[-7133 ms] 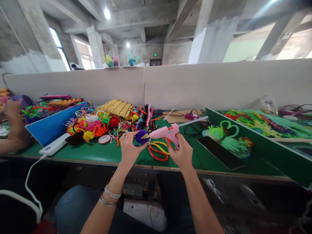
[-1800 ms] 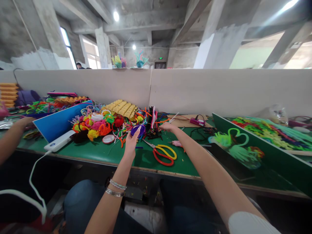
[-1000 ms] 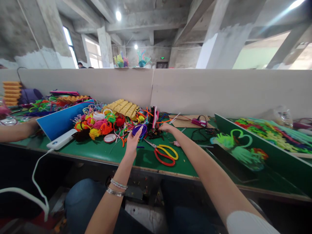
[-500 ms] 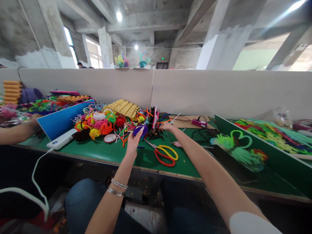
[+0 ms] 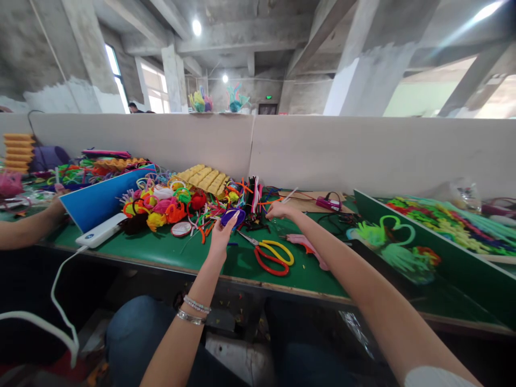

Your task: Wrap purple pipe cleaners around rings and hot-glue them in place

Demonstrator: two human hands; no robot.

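Note:
My left hand (image 5: 222, 232) is closed around a round, shallow purple piece (image 5: 234, 217), held just above the table, thumb across it. My right hand (image 5: 279, 209) reaches over the table with its fingers pinched together near a bundle of dark and pink pipe cleaners (image 5: 255, 194); whatever is between the fingertips is too small to make out. Between my hands lie scissors (image 5: 278, 257) with one red and one yellow handle, blades apart. A pink glue gun (image 5: 303, 243) rests under my right forearm, partly covered by it.
Colourful fuzzy pieces (image 5: 165, 207) heap up at the left, beside a blue board (image 5: 107, 194) and a white power strip (image 5: 100, 231). Green fuzzy swans (image 5: 397, 250) stand at the right before a green board (image 5: 435, 236). Another person's arm (image 5: 28, 228) is at far left.
My right forearm has shifted right and down, uncovering more of the pink glue gun. My left hand stays nearly still, and the purple piece looks slightly more tilted.

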